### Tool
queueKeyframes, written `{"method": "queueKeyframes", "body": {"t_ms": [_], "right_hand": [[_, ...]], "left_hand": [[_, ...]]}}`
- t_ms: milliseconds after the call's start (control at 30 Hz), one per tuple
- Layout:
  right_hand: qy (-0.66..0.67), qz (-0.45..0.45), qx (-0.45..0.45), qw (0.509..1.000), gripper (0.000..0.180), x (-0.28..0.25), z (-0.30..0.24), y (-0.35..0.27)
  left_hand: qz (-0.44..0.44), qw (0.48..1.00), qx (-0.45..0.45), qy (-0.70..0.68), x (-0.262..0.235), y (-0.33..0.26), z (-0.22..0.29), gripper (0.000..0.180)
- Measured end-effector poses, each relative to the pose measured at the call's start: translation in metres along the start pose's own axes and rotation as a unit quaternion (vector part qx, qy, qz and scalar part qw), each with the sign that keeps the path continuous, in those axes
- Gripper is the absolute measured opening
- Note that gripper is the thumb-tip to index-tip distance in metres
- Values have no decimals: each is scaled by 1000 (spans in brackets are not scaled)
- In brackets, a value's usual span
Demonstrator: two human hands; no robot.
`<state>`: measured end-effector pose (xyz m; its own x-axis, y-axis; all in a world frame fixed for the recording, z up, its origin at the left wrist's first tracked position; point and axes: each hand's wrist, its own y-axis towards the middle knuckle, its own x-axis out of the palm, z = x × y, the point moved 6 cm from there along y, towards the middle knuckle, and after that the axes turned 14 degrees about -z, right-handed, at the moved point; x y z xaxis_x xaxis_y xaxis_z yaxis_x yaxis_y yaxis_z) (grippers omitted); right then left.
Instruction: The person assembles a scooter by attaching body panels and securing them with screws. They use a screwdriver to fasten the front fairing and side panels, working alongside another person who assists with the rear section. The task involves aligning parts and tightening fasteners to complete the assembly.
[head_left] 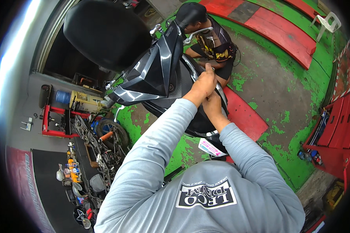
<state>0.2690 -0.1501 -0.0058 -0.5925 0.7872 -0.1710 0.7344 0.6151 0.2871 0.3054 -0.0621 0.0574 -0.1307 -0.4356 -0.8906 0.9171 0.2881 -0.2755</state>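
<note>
A black motor scooter (149, 79) with glossy angular front panels stands before me, its brake levers sticking out at both sides. My left hand (203, 84) is closed above its dark body, thumb pointing up toward the far side. Just below it, my right hand (214, 108) has its fingers curled in against the left wrist and the scooter's panel. The two hands touch or nearly touch. Whatever lies inside the fingers is hidden. A white sticker with pink and blue print (212, 147) shows on the scooter below my right hand.
A person (216, 42) crouches close by on the scooter's far side. Red ramps (276, 29) cross the floor behind. A white plastic chair (328, 25) stands far right, a red tool cabinet (334, 132) at right. Motorcycle parts and a wheel (112, 134) crowd the left. A large black rounded shape (105, 33) fills the upper left.
</note>
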Motion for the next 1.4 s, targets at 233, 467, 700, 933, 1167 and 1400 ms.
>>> {"method": "queueKeyframes", "body": {"t_ms": [233,467,700,933,1167,1400], "right_hand": [[37,16,23,999,11,1,17,-1],[63,-59,75,993,26,1,15,19],[43,-68,34,996,31,-43,4,-24],[32,-217,-2,976,20,-106,23,-158],[41,-360,184,914,20,-158,66,-257],[-54,-356,178,916,57,-211,59,-269]], "left_hand": [[-30,999,-10,-15,3,10,10,65],[-6,999,30,-33,-1,10,0,59],[41,962,113,-246,14,-62,45,27],[102,873,88,-468,114,-192,34,17],[-138,846,-19,-515,236,-257,34,26],[-198,795,1,-573,276,-247,42,26]]}}
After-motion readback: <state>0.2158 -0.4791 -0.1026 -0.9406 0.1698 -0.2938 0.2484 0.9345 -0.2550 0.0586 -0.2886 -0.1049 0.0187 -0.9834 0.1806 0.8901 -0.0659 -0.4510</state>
